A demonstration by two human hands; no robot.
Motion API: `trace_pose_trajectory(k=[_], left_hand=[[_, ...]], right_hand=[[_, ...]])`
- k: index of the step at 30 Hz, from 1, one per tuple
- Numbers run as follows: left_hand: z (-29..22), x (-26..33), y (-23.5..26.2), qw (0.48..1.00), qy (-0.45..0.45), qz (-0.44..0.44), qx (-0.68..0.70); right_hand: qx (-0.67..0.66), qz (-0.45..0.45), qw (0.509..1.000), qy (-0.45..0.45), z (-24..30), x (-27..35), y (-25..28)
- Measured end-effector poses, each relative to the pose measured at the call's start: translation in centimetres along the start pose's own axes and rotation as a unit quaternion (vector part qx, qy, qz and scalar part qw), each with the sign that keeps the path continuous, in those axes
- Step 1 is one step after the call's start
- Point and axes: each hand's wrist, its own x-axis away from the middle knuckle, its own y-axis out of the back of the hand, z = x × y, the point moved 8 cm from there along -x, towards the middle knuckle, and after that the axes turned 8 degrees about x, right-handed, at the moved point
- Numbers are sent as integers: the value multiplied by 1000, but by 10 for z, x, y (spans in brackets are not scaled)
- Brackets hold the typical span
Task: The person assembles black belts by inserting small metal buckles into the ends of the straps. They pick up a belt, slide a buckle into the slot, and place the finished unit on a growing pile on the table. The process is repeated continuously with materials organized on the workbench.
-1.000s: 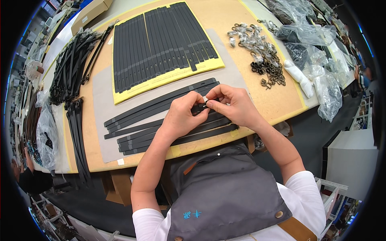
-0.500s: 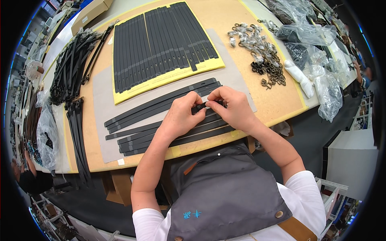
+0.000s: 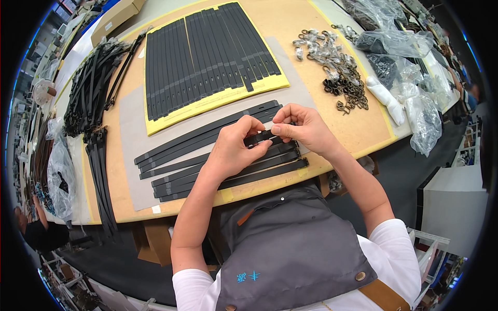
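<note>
**Both hands pinched on one black strap end at the near edge of the desk**

Tan, round-edged desk (image 3: 321, 31) under the hands, with a grey mat (image 3: 129, 129) laid across its near left part and a yellow mat (image 3: 218, 101) farther off. On the yellow mat, a row of black strips (image 3: 207, 57) side by side, long axes running near to far. At the far right, a heap of metal buckles (image 3: 332, 62), silver ones beyond, bronze ones nearer; further right, clear plastic bags (image 3: 415, 98) along the desk rim. At the left edge, a loose bundle of black straps (image 3: 93, 93), some hanging over the side. Crowded workshop around, dark floor near, white cabinet (image 3: 451, 202) at the right.

Left hand (image 3: 233, 150) and right hand (image 3: 303, 127) meeting over the black strap (image 3: 257, 138), each grip closed on its right end, thumbs and forefingers pinching. Strap lifted slightly above the strap pile (image 3: 207, 160) on the grey mat. Long axis running left to right, tilted so the left end lies nearer and the held end farther. Pile straps parallel, same slant, touching one another. Grey apron (image 3: 290, 243) just below the desk rim.
</note>
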Motion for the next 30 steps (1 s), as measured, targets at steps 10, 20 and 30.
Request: trace_pose_trajectory(k=[10, 20, 30], left_hand=[[-3, 3, 7, 999, -4, -37, 24], [-9, 4, 2, 1000, -15, -23, -11], [-4, 6, -5, 997, -59, 4, -47]], right_hand=[[-221, 103, 969, -31, -8, 9, 15], [-55, 91, 994, 7, -8, 4, 1], [149, 97, 981, -75, 13, -2, -23]])
